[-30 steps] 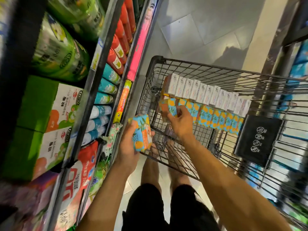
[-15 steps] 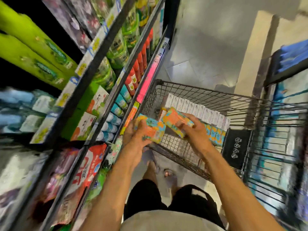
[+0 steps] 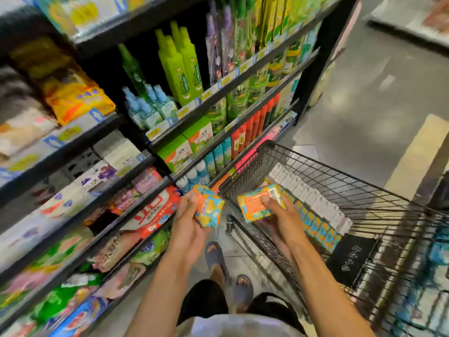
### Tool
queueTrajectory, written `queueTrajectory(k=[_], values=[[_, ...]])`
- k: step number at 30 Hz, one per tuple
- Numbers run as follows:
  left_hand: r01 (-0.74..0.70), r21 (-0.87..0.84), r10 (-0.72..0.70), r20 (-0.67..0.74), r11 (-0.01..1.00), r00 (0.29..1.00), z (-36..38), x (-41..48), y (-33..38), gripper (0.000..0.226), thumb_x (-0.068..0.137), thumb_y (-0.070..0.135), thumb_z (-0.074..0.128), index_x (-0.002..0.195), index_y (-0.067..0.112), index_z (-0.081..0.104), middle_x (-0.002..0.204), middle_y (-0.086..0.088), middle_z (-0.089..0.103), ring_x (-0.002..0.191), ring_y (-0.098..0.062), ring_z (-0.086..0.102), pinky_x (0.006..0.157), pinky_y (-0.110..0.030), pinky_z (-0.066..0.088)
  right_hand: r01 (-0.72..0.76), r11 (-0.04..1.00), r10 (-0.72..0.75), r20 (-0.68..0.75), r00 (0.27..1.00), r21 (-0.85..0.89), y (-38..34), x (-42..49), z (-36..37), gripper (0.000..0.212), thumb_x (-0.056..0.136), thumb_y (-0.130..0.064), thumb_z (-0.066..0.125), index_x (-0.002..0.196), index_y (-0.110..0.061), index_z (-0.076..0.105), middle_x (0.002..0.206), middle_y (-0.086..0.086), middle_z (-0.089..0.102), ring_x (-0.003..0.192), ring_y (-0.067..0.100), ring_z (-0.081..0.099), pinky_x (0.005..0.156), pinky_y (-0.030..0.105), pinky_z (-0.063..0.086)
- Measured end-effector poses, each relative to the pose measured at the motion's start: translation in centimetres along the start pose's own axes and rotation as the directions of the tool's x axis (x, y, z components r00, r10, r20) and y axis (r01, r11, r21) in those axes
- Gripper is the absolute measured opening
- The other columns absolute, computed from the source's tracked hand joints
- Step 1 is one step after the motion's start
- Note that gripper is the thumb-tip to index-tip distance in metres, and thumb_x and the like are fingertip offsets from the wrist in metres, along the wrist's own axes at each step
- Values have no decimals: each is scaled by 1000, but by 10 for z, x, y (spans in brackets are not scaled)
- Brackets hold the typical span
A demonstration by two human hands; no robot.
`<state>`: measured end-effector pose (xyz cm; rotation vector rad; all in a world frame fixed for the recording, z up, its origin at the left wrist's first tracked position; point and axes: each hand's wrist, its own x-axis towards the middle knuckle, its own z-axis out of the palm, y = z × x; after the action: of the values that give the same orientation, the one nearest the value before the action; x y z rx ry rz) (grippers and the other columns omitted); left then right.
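Each hand holds one orange-and-blue box. Your left hand is clamped on the first box just outside the cart, on its shelf side. Your right hand grips the second box over the cart's near end, above the matching row standing inside it. This looks like mid-transfer from cart to shelves. Next, choose a free slot beside the cart and lift both boxes clear of its wire rim.

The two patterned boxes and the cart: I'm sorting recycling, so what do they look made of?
Left box and right box: probably printed card, slightly glossy, given sharp folded edges and a barcode label. Cart: dark coated metal wire, judging by its thin rigid grid.
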<state>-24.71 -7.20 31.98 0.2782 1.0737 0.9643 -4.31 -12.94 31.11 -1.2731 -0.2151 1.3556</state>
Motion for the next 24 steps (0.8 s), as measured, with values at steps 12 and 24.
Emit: queueTrajectory(k=[12,24], values=[[-170,-256,204,116,952,972,-122,-115,60,126,29,17,106,144,17,54,130,-12,63,88,-20,67,69,-26,58,28,999,-20,223,975,-32,70,-64,132,93,34,-48,105,109,-8,69,96,10,75,79,19,73,72,35,61],[-296,-322,279,-100,899,955,-291,-238,134,75,86,55,66,140,4,58,129,-24,67,113,-40,67,97,-47,50,-80,978,160,446,880,-193,192,-181,265,51,83,-25,80,130,-16,66,125,22,71,113,37,70,95,58,58]])
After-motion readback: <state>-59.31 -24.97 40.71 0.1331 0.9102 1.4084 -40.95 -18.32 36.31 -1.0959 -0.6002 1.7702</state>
